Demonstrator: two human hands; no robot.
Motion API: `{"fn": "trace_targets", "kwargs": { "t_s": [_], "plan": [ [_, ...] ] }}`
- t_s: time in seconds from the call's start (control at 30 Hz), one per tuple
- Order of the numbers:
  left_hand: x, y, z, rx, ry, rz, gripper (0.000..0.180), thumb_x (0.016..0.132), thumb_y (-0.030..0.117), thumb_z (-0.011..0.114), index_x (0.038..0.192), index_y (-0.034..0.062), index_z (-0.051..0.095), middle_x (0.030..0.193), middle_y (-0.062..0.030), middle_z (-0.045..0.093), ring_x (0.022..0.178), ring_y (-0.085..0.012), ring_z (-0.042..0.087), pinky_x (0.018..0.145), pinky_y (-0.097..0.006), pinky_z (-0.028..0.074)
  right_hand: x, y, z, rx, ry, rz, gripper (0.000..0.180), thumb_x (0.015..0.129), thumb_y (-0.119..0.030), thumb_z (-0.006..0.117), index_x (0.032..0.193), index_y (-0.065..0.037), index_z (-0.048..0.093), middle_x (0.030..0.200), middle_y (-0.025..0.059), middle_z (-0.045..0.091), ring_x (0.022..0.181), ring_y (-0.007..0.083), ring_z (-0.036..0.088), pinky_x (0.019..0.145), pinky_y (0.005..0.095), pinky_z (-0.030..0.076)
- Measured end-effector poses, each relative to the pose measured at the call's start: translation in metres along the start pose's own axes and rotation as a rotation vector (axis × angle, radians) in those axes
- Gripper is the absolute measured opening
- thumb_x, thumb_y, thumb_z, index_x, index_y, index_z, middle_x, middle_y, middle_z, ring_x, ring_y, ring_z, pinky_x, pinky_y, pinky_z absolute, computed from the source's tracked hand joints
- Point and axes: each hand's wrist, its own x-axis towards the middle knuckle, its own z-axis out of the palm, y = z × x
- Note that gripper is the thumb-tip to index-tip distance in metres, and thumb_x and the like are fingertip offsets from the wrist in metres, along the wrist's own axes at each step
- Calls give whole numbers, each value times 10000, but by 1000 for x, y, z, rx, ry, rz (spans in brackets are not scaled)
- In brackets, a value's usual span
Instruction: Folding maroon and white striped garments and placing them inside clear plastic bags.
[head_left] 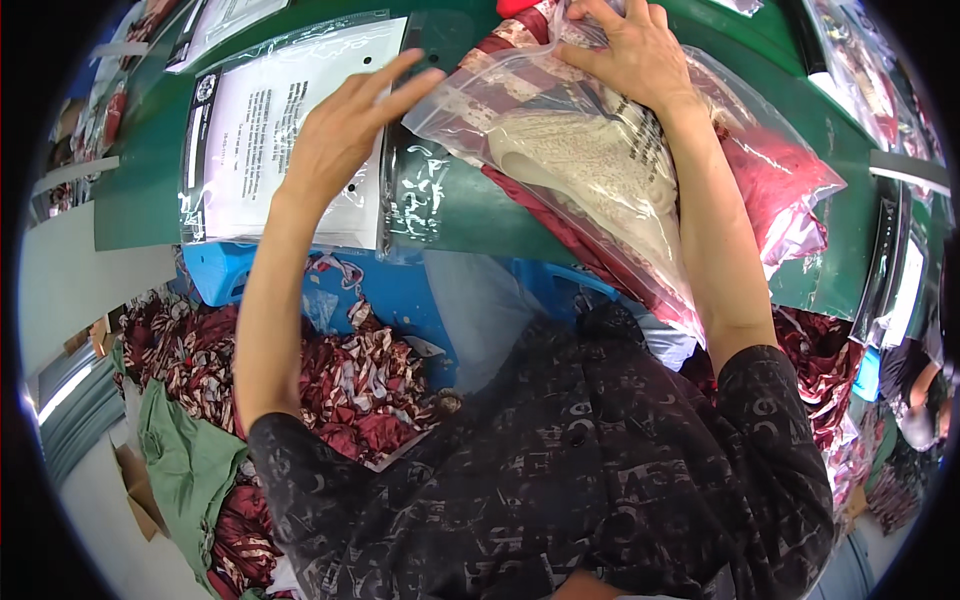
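Observation:
A clear plastic bag [590, 165] lies tilted across the right half of the green table, with folded cream, dark red and patterned fabric inside. My right hand [640, 60] grips the top part of this bag, thumb and fingers around its edge. My left hand [340, 135] is open, fingers stretched toward the bag's left corner, with nothing in it. Below that hand lies a flat clear packet [240, 150] with a printed white sheet and a black strip. Red fabric [770, 180] in clear plastic lies beside my right forearm.
The green table [450, 215] runs across in front of me. Heaps of dark red patterned fabric [370, 380] lie below its edge, beside a green cloth [185, 450]. A blue plastic stool [215, 272] stands under the table. More packets [890, 270] sit at the right.

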Motion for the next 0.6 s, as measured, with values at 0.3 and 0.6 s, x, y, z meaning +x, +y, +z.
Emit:
{"fn": "trace_targets", "kwargs": {
  "t_s": [0.3,0.6],
  "plan": [
    [94,-9,12,-272,-130,541,386,824,24,637,1165,198,683,1143,28,690,859,-143,633,749,-277,545,-5,4,0,-161,103,-62,423,817,-408,712,1104,-114,610,1018,216,563,965,370,537,885,442,457],
    [121,20,22,-912,-560,-283,229,937,206,592,872,23,713,746,-83,700,583,-188,641,617,-316,512,-38,-57,-38,4,-108,-46,495,898,-544,637,1152,-130,541,1062,171,577,875,362,631,804,459,499]
  ]
}}
